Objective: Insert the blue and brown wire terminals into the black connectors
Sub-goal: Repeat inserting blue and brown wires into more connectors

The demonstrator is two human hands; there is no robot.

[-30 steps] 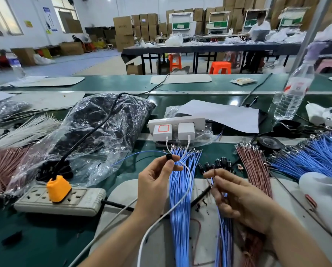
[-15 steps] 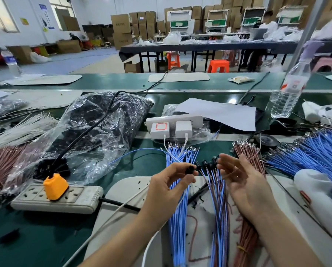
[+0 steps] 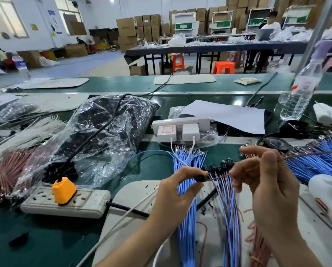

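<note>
Bundle of blue wires [image 3: 188, 166] is my landmark. Just right of it, my right hand [image 3: 267, 185] pinches a brown wire [image 3: 220, 176] between thumb and forefinger. Over its right edge, my left hand [image 3: 173, 195] pinches a black connector [image 3: 200, 178]. I judge the brown terminal is at the connector's mouth, so next comes aligning it and pushing straight in.

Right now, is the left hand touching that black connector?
Touching. The head view shows the left hand pinching the black connector between thumb and forefinger.
</note>
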